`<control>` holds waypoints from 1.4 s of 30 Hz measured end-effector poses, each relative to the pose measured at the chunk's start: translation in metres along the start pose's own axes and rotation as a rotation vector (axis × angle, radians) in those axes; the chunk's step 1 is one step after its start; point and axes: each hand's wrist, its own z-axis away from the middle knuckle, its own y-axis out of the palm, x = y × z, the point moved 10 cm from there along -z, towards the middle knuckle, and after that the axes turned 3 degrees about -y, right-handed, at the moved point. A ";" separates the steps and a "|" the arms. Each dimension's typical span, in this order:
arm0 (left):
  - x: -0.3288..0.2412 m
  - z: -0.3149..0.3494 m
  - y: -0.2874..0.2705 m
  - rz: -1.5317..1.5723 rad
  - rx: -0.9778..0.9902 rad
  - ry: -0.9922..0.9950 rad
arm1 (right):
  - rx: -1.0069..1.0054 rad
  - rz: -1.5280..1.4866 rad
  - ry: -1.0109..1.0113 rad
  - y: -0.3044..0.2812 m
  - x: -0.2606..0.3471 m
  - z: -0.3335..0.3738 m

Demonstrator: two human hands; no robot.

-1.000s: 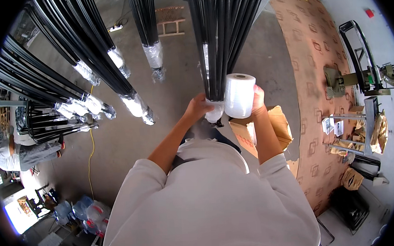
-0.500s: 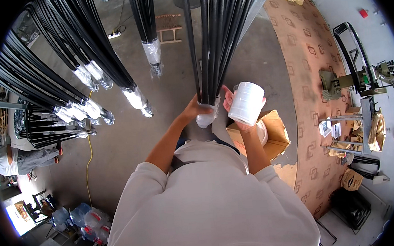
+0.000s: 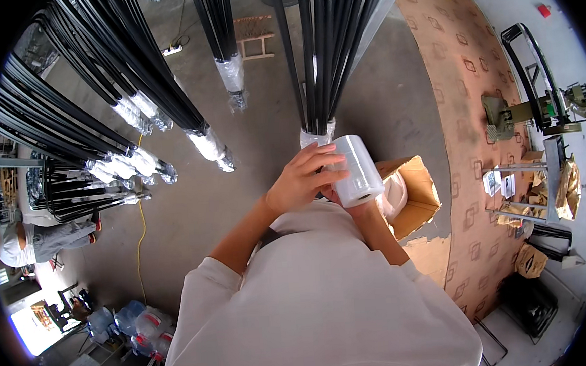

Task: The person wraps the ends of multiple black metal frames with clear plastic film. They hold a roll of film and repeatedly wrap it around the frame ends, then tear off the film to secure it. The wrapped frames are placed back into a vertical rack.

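Observation:
A white roll of plastic wrap (image 3: 356, 169) stands tilted in front of my body, with my right hand (image 3: 362, 209) closed round it from below. Most of the right hand's fingers are hidden by the roll. My left hand (image 3: 308, 175) is at the roll's left side, fingers stretched and apart, their tips at its surface. Just beyond the hands hangs a bundle of black rods (image 3: 320, 80). Clear plastic wrap (image 3: 315, 137) covers the bundle's near end, partly hidden by the left hand and the roll.
An open cardboard box (image 3: 420, 195) with a white roll inside stands at my right. More black rod bundles (image 3: 128, 65) with wrapped ends hang at the left. A yellow cord (image 3: 141, 246) crosses the floor. Another person (image 3: 41, 240) is at the far left.
My left hand has let go of the wrapped bundle end and moved to the roll. The right hand has brought the roll left and closer to me.

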 end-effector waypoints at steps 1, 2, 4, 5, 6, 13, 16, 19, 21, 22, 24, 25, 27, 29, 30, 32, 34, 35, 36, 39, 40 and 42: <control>0.000 0.002 -0.002 0.027 0.020 0.018 | 0.161 0.005 0.093 0.006 -0.007 0.003; -0.001 0.003 -0.002 0.054 0.040 0.037 | 0.169 0.051 0.148 -0.004 -0.014 0.004; 0.001 0.006 -0.005 0.214 0.034 -0.001 | 0.183 0.151 0.261 0.000 -0.034 0.012; 0.001 0.008 -0.005 0.294 0.032 -0.020 | 0.048 0.208 0.249 0.002 -0.035 0.023; 0.007 0.012 -0.010 0.330 -0.057 -0.103 | 0.078 0.661 0.055 0.015 -0.020 0.026; 0.068 0.049 -0.025 0.442 -0.581 -0.750 | 0.222 0.846 -0.391 0.039 0.007 0.024; 0.085 0.066 -0.015 0.500 -0.598 -0.881 | 0.188 0.805 -0.278 0.059 0.004 0.020; 0.091 0.070 -0.008 0.599 -0.538 -0.947 | 0.137 0.910 -0.262 0.039 0.011 0.014; 0.092 0.068 -0.003 0.677 -0.481 -0.964 | 0.113 0.910 -0.279 0.033 0.014 0.011; 0.092 0.066 0.000 0.716 -0.451 -0.964 | 0.113 0.880 -0.300 0.033 0.015 0.011; 0.099 0.065 0.006 0.685 -0.345 -1.007 | 0.095 0.849 -0.283 0.033 0.013 0.010; 0.107 0.067 0.008 0.616 -0.267 -1.049 | 0.075 0.848 -0.247 0.034 0.010 0.010; 0.124 0.074 0.011 0.527 -0.252 -1.090 | 0.068 0.802 -0.188 0.032 0.004 0.008; 0.138 0.087 0.014 0.482 -0.379 -1.094 | 0.093 0.711 -0.143 0.029 -0.003 0.003; 0.141 0.087 0.013 0.486 -0.409 -1.097 | 0.071 0.698 -0.163 0.023 -0.002 0.001; 0.145 0.089 0.011 0.494 -0.469 -1.101 | 0.026 0.673 -0.204 0.010 0.001 -0.003; 0.149 0.093 0.014 0.539 -0.520 -1.117 | -0.056 0.508 -0.215 -0.002 0.002 -0.005; 0.151 0.095 0.015 0.562 -0.545 -1.125 | -0.096 0.425 -0.222 -0.008 0.003 -0.007; 0.154 0.099 0.015 0.561 -0.563 -1.188 | -0.076 0.533 -0.284 -0.008 0.011 -0.011; 0.170 0.109 0.001 0.424 -0.575 -1.300 | -0.150 0.981 -0.569 -0.005 0.042 -0.016; 0.184 0.116 -0.005 0.297 -0.548 -1.272 | -0.269 1.211 -0.741 0.004 0.055 -0.010; 0.201 0.112 -0.010 0.115 -0.534 -1.126 | -0.452 1.466 -0.993 0.020 0.071 -0.002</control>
